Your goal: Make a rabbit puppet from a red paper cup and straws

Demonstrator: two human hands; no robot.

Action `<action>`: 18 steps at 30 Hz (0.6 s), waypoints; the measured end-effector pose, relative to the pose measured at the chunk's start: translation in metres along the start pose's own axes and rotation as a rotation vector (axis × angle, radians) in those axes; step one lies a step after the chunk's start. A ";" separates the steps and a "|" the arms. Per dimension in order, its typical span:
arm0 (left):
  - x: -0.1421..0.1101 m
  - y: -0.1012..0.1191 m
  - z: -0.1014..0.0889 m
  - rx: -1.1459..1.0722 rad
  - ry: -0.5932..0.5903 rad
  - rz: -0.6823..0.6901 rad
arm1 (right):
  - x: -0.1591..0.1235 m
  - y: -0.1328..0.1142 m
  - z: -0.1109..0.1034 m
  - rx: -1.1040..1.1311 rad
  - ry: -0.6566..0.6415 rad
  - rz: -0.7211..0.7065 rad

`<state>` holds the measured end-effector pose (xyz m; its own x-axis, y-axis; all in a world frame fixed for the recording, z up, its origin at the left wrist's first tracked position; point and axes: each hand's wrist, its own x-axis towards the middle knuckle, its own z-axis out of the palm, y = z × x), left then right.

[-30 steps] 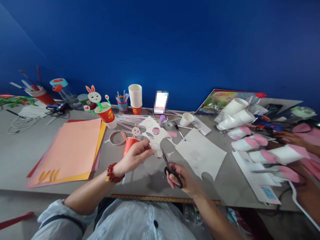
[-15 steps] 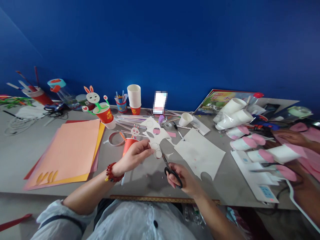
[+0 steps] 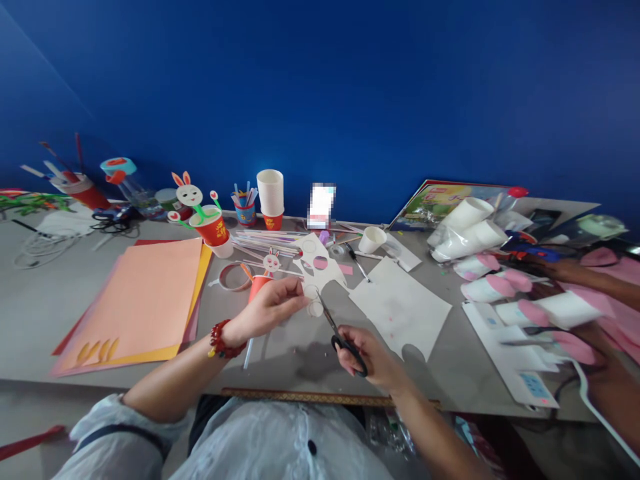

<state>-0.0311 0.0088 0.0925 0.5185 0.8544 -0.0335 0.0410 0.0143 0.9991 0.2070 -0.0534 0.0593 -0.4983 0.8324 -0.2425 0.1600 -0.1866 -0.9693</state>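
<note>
My left hand (image 3: 270, 303) pinches a white paper sheet with round holes cut in it (image 3: 320, 270) and holds it up over the grey table (image 3: 40, 313). My right hand (image 3: 373, 357) grips black-handled scissors (image 3: 337, 330), whose blades point up at a small paper circle on the sheet's lower edge. A red bead bracelet (image 3: 220, 340) is on my left wrist. An orange paper cup with a small bunny figure (image 3: 260, 283) stands just behind my left hand.
A stack of orange, yellow and pink paper (image 3: 145, 297) lies at the left. A cut white sheet (image 3: 400, 307) lies at the right of my hands. Decorated cups, straws and stacked paper cups (image 3: 271, 193) line the back. Another person's hands (image 3: 575, 270) work among white cups with pink ears at the far right.
My left hand has turned the holed sheet, which now stands narrower and more upright. The scissors have shifted slightly along the circle's edge. The other person's hand at right has moved a little.
</note>
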 end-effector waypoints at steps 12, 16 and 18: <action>0.002 0.013 0.000 0.082 -0.016 0.022 | -0.002 0.016 -0.011 -0.091 -0.011 -0.013; 0.002 0.015 -0.002 0.096 -0.009 0.034 | -0.002 0.016 -0.012 -0.108 -0.009 -0.006; 0.003 0.015 -0.001 0.084 -0.001 0.035 | -0.001 0.015 -0.012 -0.118 0.006 -0.001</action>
<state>-0.0296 0.0123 0.1077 0.5219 0.8530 0.0015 0.0946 -0.0596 0.9937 0.2198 -0.0513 0.0452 -0.4938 0.8355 -0.2411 0.2592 -0.1232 -0.9579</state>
